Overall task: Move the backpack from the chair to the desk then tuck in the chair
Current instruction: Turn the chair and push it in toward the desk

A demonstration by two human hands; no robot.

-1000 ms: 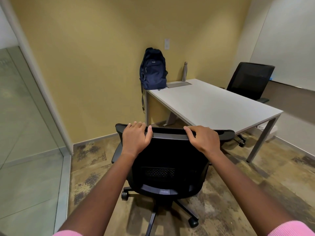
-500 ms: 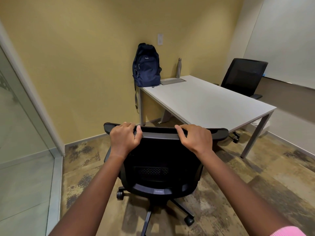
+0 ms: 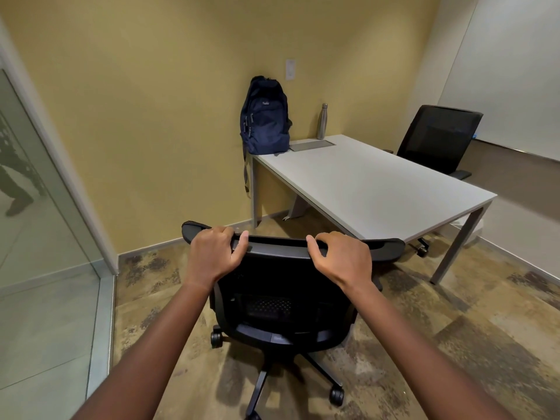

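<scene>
Gripping the top edge of the black chair (image 3: 281, 298), the left hand (image 3: 212, 256) and the right hand (image 3: 342, 262) are both curling their fingers over the backrest, one toward each end. The chair is standing on its castors on the mottled floor (image 3: 424, 344), just short of the near side of the white worktop (image 3: 378, 183) and not under it. The navy backpack (image 3: 265, 118) is sitting upright on the worktop's far left corner, leaning against the yellow wall (image 3: 151, 116), with a strap hanging over the edge. A steel bottle (image 3: 323, 121) is standing near it at the wall. A second black chair (image 3: 436, 137) is standing at the far side.
</scene>
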